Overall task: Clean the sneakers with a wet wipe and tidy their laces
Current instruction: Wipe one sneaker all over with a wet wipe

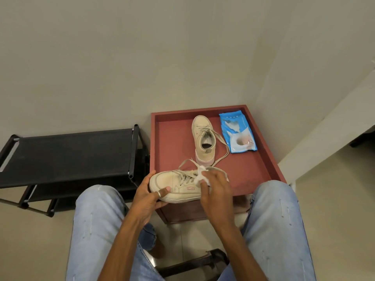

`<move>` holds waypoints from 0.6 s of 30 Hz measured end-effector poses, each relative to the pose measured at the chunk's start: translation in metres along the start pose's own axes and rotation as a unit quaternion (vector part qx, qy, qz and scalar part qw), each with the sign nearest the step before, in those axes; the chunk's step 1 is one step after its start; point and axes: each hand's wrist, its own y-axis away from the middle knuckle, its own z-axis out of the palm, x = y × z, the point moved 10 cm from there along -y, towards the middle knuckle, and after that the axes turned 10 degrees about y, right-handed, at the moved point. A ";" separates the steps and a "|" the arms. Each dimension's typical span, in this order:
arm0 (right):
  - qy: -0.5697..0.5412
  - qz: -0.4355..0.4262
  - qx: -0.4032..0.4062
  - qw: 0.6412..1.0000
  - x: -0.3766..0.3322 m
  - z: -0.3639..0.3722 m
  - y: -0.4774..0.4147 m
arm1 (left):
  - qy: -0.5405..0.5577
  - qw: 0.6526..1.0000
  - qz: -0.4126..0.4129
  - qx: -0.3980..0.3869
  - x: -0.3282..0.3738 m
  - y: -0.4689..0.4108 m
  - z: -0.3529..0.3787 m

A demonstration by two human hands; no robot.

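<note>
Light, probably stiff-soled sneaker (178, 188), left hand (149, 194) grip clamped on its toe, right hand (216, 189) grip pinching limp wet wipe (199, 175) by the laces (187, 178); sole likely the safest hold.

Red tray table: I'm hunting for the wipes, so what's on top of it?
A beige sneaker with loose laces, and a blue wet wipe pack beside it. The held sneaker, left hand and right hand cover the table's near edge.

From my remote seat I see light blue jeans (95, 220) on both legs, faded pale over the knees and flecked with short white nicks. A plain silver ring (159, 194) bands the left hand's (148, 196) thumb.
</note>
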 end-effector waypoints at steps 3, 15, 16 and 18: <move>0.050 -0.035 -0.009 0.998 -0.001 0.009 0.004 | -0.005 1.000 0.002 0.005 0.001 0.001 0.001; 0.029 0.216 -0.034 0.975 0.097 -0.012 -0.003 | -0.006 1.000 -0.002 0.006 0.002 0.001 0.003; 0.019 0.233 -0.047 0.971 0.100 -0.011 -0.006 | -0.004 1.000 -0.002 0.005 0.002 0.000 0.003; 0.001 0.270 -0.079 0.960 0.106 -0.007 -0.012 | -0.002 1.000 -0.003 0.004 0.001 0.000 0.002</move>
